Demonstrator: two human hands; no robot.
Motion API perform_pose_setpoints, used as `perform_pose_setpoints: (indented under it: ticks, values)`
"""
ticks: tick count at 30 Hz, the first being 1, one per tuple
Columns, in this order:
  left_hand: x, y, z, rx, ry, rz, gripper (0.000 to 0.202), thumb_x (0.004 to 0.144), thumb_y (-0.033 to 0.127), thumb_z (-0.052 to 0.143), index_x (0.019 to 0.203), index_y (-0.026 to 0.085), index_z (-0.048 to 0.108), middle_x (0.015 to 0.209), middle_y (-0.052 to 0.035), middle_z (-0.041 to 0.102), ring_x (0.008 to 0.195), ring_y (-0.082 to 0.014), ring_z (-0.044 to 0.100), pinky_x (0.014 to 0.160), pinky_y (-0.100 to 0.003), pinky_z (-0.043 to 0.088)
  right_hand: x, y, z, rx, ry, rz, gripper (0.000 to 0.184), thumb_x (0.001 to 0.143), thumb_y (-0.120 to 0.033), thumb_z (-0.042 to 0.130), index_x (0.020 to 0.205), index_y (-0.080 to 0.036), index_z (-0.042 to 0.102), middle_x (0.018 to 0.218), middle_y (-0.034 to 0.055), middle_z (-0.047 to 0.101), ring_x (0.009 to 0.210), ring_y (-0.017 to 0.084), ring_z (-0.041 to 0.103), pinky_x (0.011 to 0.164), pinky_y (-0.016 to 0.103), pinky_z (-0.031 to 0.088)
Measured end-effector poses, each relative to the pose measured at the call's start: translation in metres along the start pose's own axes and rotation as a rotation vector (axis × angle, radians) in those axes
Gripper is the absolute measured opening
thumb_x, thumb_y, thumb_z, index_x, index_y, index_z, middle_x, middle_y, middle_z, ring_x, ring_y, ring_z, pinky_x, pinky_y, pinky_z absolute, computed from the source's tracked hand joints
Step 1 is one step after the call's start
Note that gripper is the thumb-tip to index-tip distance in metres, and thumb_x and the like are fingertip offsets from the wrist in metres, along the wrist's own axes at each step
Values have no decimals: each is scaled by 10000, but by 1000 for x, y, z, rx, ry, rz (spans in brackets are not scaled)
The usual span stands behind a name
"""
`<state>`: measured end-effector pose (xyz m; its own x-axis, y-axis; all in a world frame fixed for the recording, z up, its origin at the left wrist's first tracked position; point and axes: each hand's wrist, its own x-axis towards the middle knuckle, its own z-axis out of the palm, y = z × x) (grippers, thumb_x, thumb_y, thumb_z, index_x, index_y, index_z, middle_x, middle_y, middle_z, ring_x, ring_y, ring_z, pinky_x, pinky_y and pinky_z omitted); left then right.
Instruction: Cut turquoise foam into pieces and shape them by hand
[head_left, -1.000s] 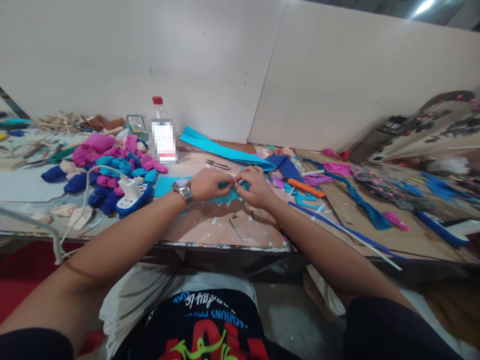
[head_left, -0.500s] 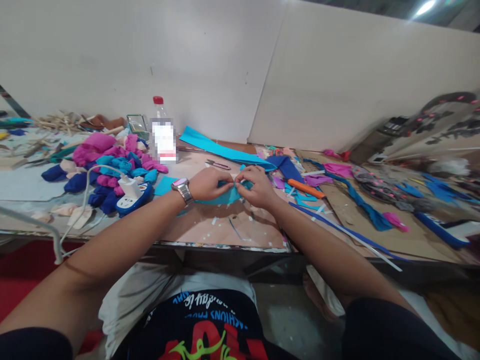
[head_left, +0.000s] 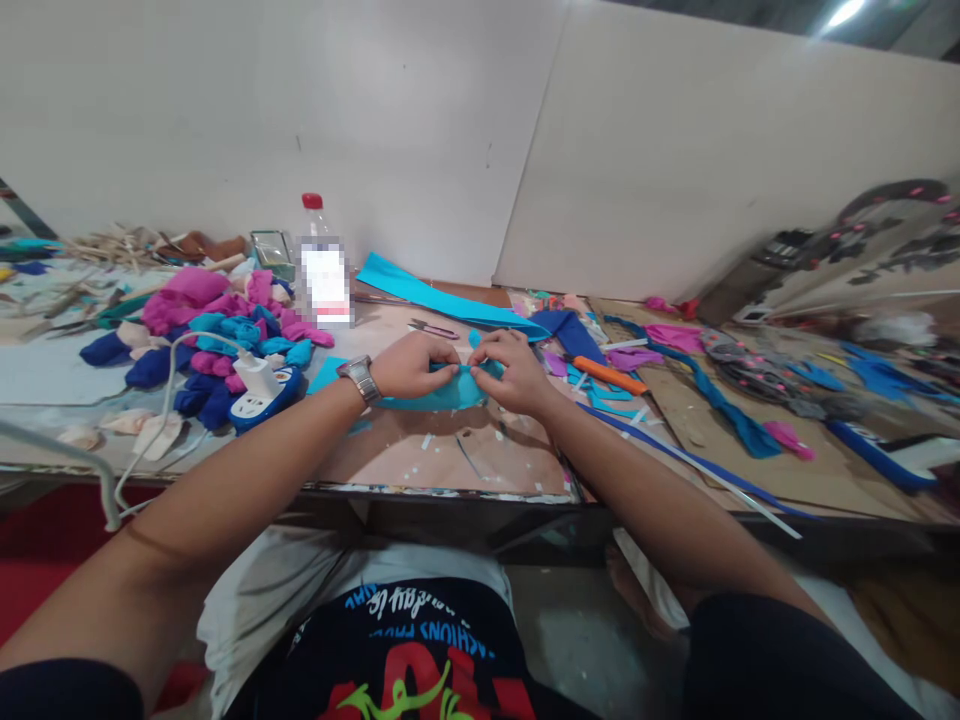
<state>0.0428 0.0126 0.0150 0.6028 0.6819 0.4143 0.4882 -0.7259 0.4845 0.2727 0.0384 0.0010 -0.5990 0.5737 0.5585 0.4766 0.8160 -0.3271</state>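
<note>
My left hand [head_left: 409, 365], with a metal watch on the wrist, and my right hand [head_left: 511, 370] meet over the middle of the worktable [head_left: 450, 460]. Both pinch a piece of turquoise fabric [head_left: 442, 392] between closed fingers, holding it slightly above the table surface. A flat turquoise sheet [head_left: 328, 372] lies under my left wrist. Small scissors [head_left: 433, 328] lie just beyond my hands.
A pile of pink, blue and turquoise fabric pieces [head_left: 217, 330] sits at the left with a blue power strip [head_left: 262, 395] and white cable. A bottle [head_left: 324, 265] stands behind. An orange-handled knife [head_left: 611, 376], fabric strips and scraps cover the right side.
Both hands have lifted slightly and shifted left, and more of the turquoise fabric now shows beneath them.
</note>
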Motion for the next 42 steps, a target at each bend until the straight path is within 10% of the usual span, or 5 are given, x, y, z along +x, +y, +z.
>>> perform_pose_setpoints:
  ticks: [42]
  values:
    - [0,-7,-5,-64,-154,-57,287,893,386,600,841,145,747,719,-13,688,671,-131,558,633,-255,366,0,-3,1,50,-73,-48,50,804,-230,581,757,-221,565,826,21,695,910,225,628,971,433,311]
